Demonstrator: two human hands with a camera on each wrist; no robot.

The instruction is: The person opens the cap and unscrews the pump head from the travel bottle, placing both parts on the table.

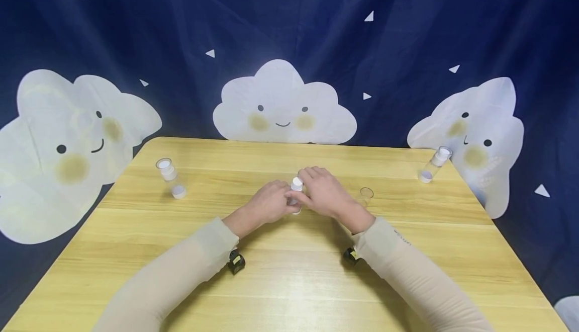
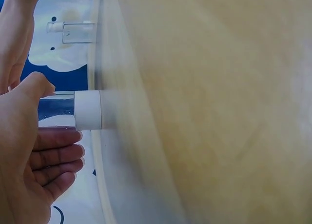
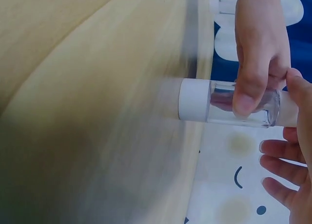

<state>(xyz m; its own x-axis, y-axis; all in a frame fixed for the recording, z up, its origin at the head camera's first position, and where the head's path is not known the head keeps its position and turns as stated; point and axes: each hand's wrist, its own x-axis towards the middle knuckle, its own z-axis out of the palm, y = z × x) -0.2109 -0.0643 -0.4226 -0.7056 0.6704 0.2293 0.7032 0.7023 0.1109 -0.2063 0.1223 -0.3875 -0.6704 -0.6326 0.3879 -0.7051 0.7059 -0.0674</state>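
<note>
A small clear bottle with a white base and white top [image 1: 296,184] stands upright near the middle of the wooden table. My left hand [image 1: 270,202] grips its transparent body, the thumb lying across it in the right wrist view. Higher up, my right hand [image 1: 324,193] holds the white upper part between thumb and fingers. The white base [image 2: 88,110] shows below the left hand in the left wrist view, close to the tabletop. To the right of the hands, a clear cover [image 1: 366,193] rests on the table, partly hidden behind the right wrist.
Another clear bottle with a white collar [image 1: 168,171] stands at the left of the table [image 1: 289,292]. A similar bottle [image 1: 438,160] is near the back right corner. Behind the table hangs a dark blue curtain [image 1: 253,20] with cloud faces.
</note>
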